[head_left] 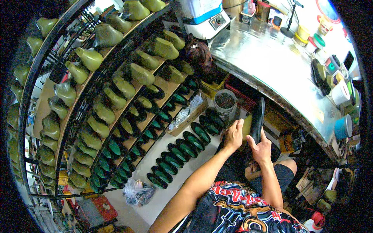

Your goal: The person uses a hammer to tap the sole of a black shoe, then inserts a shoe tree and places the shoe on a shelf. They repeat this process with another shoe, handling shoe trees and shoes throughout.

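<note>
A seated person holds a shoe form, olive on its left side with a long black sole-like face on its right, above the lap. It points away from the body, its far end close to the near edge of a shiny metal bench; which is higher I cannot tell. The left hand presses against the olive side, its fingers mostly hidden; the right hand has a narrow grip around the near end of the black face, thumb on the left, index finger on the right. Held from both sides, it is probably kept from twisting.

To the left, dark shoe-shaped pieces with green insides stand in a neat slanting row, likely spaced for easy picking. A clear jar at the row's far end crowds the left hand. Farther left, curved-looking shelves hold many olive lasts. On the bench are a white-and-blue machine at the far left and a blue tub at the right. The bench edge limits forward movement.
</note>
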Tool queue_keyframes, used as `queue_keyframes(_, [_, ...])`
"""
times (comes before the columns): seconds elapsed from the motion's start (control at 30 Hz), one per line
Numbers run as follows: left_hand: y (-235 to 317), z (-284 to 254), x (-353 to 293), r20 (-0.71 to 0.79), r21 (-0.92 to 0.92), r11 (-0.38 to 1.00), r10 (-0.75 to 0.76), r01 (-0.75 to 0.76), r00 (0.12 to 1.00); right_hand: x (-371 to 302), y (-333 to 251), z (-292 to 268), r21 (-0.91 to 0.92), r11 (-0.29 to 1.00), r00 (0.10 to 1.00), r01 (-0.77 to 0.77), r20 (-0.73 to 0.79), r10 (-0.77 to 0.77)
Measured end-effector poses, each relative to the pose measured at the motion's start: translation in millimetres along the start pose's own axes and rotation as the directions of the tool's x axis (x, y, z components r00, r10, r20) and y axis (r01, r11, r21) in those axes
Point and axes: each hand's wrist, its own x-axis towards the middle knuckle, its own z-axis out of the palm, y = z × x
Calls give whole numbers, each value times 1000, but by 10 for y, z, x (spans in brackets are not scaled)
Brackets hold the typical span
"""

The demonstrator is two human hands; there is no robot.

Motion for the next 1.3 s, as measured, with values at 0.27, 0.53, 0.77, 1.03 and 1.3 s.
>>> queue_keyframes(0.27, [12, 7, 73, 11, -54, 996, 65, -65, 998, 4, -18, -53, -65, 998, 1000, -26, 15, 27])
queue_keyframes(0.53, [-75, 89, 128, 47, -67, 986, 153, -150, 987, -28, -6, -67, -43, 999, 1000, -6, -7, 6])
queue_keyframes(0.77, [-58, -41, 307, 183, 3, 999, 50, -51, 982, -53, -40, -263, -47, 998, 999, 28, 25, -27])
queue_keyframes(1.03, [305, -213, -132, 226, -54, 988, 156, -148, 962, 158, 214, -422, -107, 973, 940, -206, -298, 167])
queue_keyframes(1.3, [596, -1861, -305, 202, -323, 944, 2, 65, 979, 1272, 473, -2339, 385, 912, 901, -142, -331, 280])
